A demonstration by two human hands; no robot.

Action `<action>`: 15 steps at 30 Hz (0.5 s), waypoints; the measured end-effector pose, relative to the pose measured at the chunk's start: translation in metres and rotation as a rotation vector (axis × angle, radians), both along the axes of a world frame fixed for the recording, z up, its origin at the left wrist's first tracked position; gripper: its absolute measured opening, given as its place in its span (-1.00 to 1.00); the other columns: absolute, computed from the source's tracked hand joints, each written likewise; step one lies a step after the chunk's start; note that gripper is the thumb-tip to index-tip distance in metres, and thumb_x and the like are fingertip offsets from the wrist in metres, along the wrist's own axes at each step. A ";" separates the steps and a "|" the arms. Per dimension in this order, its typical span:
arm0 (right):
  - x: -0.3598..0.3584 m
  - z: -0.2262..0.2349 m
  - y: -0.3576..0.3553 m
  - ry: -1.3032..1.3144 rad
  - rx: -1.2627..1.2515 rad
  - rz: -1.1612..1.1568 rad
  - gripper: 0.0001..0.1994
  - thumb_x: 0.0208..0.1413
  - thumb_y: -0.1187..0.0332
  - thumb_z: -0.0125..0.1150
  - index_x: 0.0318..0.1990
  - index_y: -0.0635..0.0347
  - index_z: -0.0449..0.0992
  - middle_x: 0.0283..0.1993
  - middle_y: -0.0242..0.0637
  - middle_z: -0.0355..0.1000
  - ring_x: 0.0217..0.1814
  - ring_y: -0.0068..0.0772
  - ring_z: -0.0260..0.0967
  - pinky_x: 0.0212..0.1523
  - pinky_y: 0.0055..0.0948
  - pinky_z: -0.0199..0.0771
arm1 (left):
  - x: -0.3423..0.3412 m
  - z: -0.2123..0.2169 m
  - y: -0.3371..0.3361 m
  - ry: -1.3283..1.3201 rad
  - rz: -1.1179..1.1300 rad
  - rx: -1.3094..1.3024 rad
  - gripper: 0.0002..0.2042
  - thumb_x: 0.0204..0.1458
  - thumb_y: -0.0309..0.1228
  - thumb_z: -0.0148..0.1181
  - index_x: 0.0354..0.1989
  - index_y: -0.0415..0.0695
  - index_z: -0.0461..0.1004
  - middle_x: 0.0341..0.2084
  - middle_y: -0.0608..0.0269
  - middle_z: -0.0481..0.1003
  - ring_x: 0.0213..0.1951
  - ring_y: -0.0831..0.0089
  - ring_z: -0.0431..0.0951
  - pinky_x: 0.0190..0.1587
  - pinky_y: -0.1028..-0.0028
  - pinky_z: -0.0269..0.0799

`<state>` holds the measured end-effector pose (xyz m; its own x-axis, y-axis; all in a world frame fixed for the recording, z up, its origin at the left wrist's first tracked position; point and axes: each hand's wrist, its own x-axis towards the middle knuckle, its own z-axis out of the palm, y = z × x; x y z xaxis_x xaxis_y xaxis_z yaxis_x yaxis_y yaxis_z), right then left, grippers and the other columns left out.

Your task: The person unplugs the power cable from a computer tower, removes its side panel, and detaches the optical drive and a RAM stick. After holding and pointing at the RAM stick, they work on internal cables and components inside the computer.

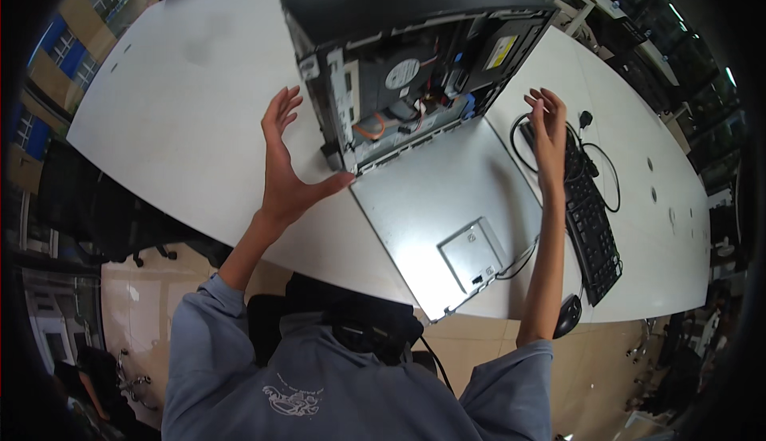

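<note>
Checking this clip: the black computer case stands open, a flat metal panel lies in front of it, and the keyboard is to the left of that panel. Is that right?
Not quite: the head view shows the keyboard to the right of the metal panel, not the left.

Office: white desk (179, 114), black keyboard (593, 237)

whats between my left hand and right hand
In the head view, the opened computer case and silver metal panel lie between the left hand and right hand.
</note>
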<state>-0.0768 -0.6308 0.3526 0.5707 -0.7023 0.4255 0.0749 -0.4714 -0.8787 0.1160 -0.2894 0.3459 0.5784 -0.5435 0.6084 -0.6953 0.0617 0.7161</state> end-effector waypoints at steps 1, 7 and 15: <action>0.013 0.000 -0.007 -0.005 -0.008 -0.030 -0.52 0.39 0.14 0.00 0.31 0.23 0.19 0.31 -0.02 0.28 0.33 -0.22 0.29 0.31 -0.31 0.27 | 0.003 0.000 -0.008 -0.012 -0.008 0.005 0.24 -0.41 -0.21 0.65 0.42 -0.21 -0.15 0.31 -0.05 0.09 0.36 0.08 0.13 0.37 0.12 0.06; 0.059 0.013 -0.032 -0.070 0.138 0.186 -0.25 0.38 -0.25 -0.41 0.34 0.27 0.23 0.35 -0.06 0.26 0.38 -0.22 0.22 0.42 -0.23 0.03 | 0.004 0.016 -0.038 0.126 -0.017 -0.103 0.16 -0.35 -0.25 0.64 0.39 -0.24 -0.12 0.23 0.00 0.17 0.28 0.16 0.24 0.33 0.21 0.17; 0.066 0.009 -0.024 -0.081 0.236 0.042 -0.49 0.42 -0.08 -0.18 -0.04 0.24 0.47 -0.36 -0.57 0.15 -0.31 -0.70 0.08 -0.15 -0.58 0.29 | 0.023 0.062 -0.038 0.045 -0.052 0.181 -0.09 -0.19 -0.34 0.56 0.28 -0.31 0.05 -0.04 -0.02 0.48 -0.06 0.24 0.61 0.08 0.32 0.51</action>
<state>-0.0109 -0.6545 0.3621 0.5723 -0.7641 0.2977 0.1643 -0.2488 -0.9545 0.1389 -0.3271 0.4077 0.5712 -0.6717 0.4718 -0.6613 -0.0361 0.7493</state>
